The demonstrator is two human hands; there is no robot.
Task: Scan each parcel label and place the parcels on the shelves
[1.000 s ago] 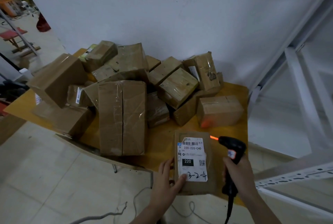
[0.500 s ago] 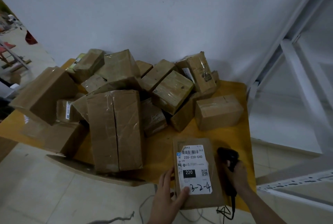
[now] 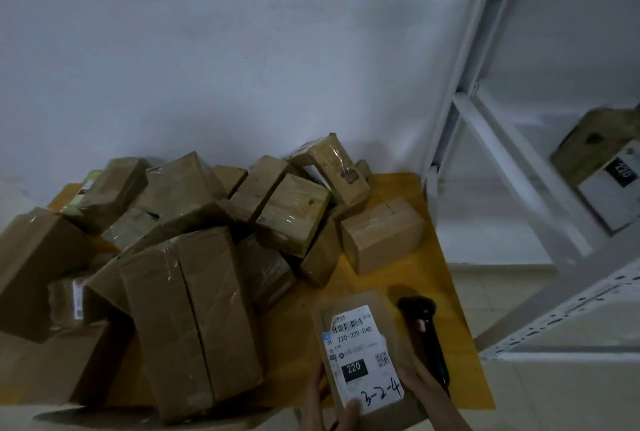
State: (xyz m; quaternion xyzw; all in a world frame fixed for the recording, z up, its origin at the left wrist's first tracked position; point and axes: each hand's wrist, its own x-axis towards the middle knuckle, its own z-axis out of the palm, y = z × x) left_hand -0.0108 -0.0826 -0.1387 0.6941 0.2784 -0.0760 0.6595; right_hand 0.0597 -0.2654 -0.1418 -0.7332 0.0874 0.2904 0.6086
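Parcel: a flat brown parcel [image 3: 388, 312] lies at the near right corner of the yellow table [image 3: 446, 278], its white label [image 3: 363, 354] facing up, printed "220-220-C40" and "220" and hand-marked "3-2-4".
Left hand: the left hand [image 3: 325, 406] grips the parcel's near left edge, thumb on the label's lower corner, fingers curled along the side.
Right hand: the right hand [image 3: 420, 385] touches the parcel's near right edge, beside the scanner's handle; whether its fingers curl round either one cannot be told.
Scanner: the black scanner [image 3: 424, 330] lies on the table just right of the parcel, head pointing away from the person.
Around: a heap of taped cardboard boxes [image 3: 207, 222] covers the table behind and left of the parcel; a long box [image 3: 187, 323] lies just left of it, a small box [image 3: 381, 233] behind it.
Change: half a second ago the right hand gripped the scanner's handle beside the parcel; a second ago it was aiming the scanner, red beam lit. The view has swung right and up.
Shelves: the white metal rack [image 3: 485, 125] stands right of the table; one labelled box [image 3: 595, 146] marked "220" sits on a shelf there.
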